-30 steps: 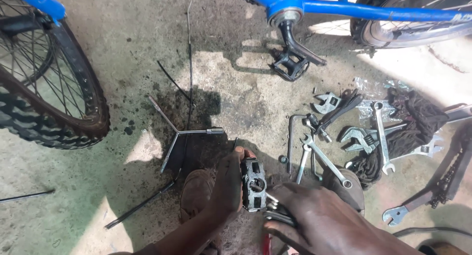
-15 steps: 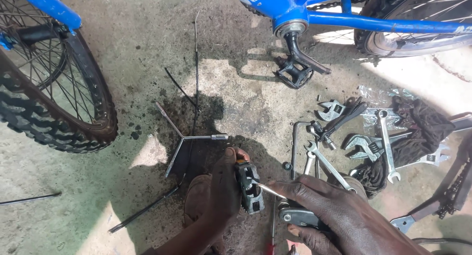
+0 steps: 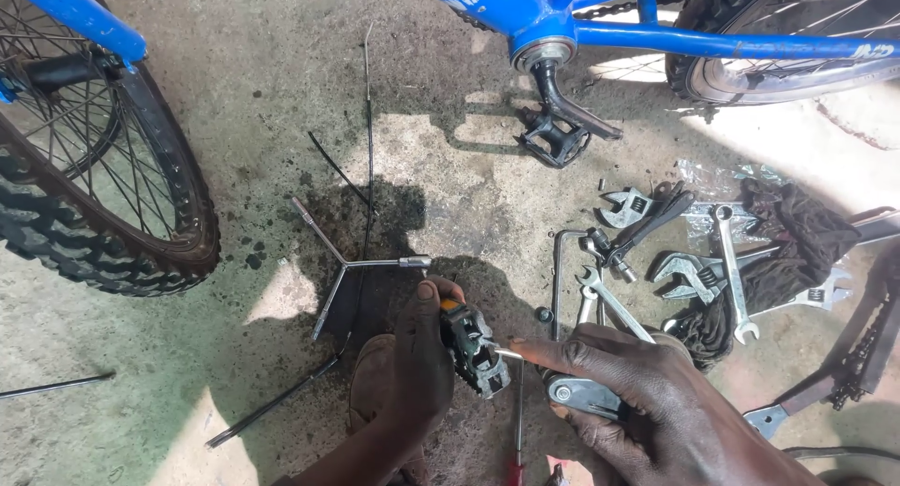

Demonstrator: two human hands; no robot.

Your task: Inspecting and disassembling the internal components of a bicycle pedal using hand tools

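Observation:
My left hand (image 3: 419, 364) grips a loose black bicycle pedal (image 3: 474, 349) low in the middle of the head view, holding it on edge over the concrete. My right hand (image 3: 637, 392) holds a steel adjustable wrench (image 3: 583, 394) in the palm, and its forefinger and thumb pinch the thin metal axle end (image 3: 506, 353) that sticks out of the pedal's right side. A red-handled screwdriver (image 3: 517, 439) lies on the ground just below the pedal.
A blue bicycle frame (image 3: 656, 38) with crank and fitted pedal (image 3: 555, 137) stands at the top; its front wheel (image 3: 103, 195) is at left. A three-way socket wrench (image 3: 349, 266) lies by my left hand. Several spanners (image 3: 722, 270) and a dark rag (image 3: 792, 238) lie at right.
The view shifted so the bicycle and tools sit lower and further right. My right hand moved from under the pedal to its right side and now pinches the axle end.

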